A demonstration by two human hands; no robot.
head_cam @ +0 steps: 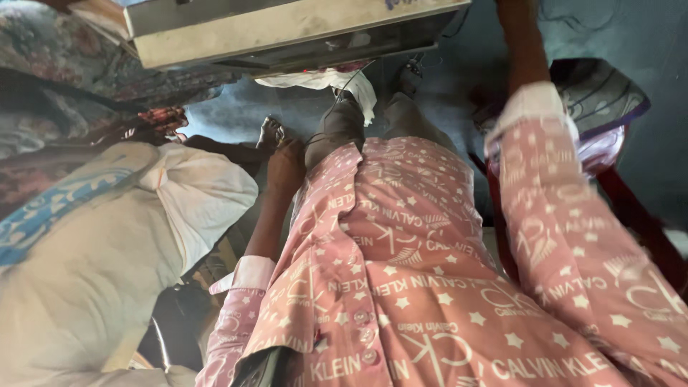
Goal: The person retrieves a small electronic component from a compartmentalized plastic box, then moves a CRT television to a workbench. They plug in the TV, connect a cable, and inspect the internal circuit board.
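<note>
I am looking down my own front, at a pink button shirt (401,287) with white stars and lettering. My left hand (287,166) hangs low beside my left knee, against the grey trousers (337,129). I see only its back, so its fingers are hidden. My right forearm (522,50) reaches up out of a rolled pink cuff toward the top edge. The right hand itself is cut off by the frame. My feet (410,75) stand on a dark floor.
A worn metal table edge (287,32) spans the top. A big white stuffed sack (107,244) with a blue pattern fills the left. A bare foot (271,132) shows beside it. White cloth (337,80) lies under the table. Red chair frame (645,222) stands right.
</note>
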